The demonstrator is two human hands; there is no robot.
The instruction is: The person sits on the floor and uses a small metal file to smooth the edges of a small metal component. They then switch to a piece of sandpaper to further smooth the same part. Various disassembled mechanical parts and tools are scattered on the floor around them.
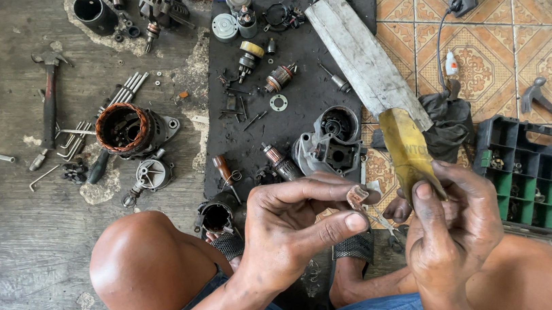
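Floor: bare grey concrete (10,231) across the left of frame, patterned tile (549,24) upper right. Black mat (311,96) at centre top, strewn with motor parts. Grey metal strip (361,57) lies diagonally on it, upper left to lower right. Compartment tray (551,174) at right edge. Copper-wound stator (124,128) left of the mat; hammer (49,107) further left.

Yellow strip (407,151): long axis near vertical, top leaning left. Right hand (454,225), lower right, fingers closed on its lower end. Left hand (298,231), lower centre, pinches a small brown part (357,196) at the fingertips, just left of the yellow strip.
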